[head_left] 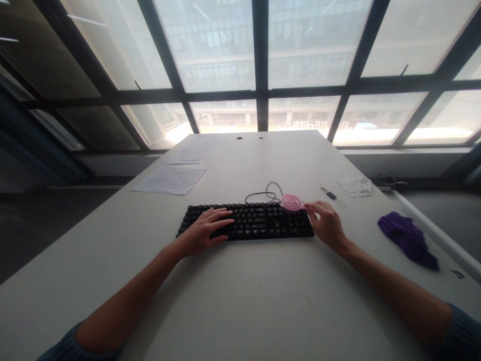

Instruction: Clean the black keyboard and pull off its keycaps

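A black computer keyboard [250, 220] lies across the white table in front of me. Over its left part rests my left hand [206, 228], open, with the fingers stretched across the keys. My right hand [325, 220] is closed on the handle of a pink hairbrush [292, 202] at the keyboard's right end. The brush has a round head with a spiral pattern on its back, and its bristles face down onto or just above the upper right keys. Whether they touch the keys I cannot tell. Behind the keyboard curls its thin black cable [259, 193].
Sheets of paper [171, 179] lie at the table's left side. To the right are a small tool with a black grip [330, 195], a white tissue [355, 186], a purple cloth [408, 238] and a small dark item [458, 274] near the edge. Large windows stand beyond the table [248, 301].
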`<move>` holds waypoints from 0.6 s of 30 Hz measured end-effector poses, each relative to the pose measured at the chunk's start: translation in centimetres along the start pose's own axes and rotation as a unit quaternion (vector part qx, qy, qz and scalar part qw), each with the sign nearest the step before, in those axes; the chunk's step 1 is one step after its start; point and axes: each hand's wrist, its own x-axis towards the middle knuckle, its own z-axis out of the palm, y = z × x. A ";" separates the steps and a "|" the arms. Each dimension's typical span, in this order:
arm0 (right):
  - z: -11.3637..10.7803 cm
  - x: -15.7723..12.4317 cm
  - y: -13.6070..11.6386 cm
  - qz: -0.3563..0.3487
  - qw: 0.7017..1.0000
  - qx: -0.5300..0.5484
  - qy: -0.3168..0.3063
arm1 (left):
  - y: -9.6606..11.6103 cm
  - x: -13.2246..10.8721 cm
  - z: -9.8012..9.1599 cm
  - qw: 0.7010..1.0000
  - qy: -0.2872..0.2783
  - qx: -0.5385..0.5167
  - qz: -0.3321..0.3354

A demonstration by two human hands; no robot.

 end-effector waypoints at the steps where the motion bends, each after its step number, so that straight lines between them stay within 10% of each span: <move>1: 0.0 0.0 0.1 0.002 1.000 -0.003 0.002 | 0.0 0.0 0.0 1.000 0.001 0.000 0.000; 18: -2.7 -1.1 1.9 -0.056 0.992 0.090 -0.071 | 0.3 0.1 -0.2 1.000 0.000 -0.011 -0.003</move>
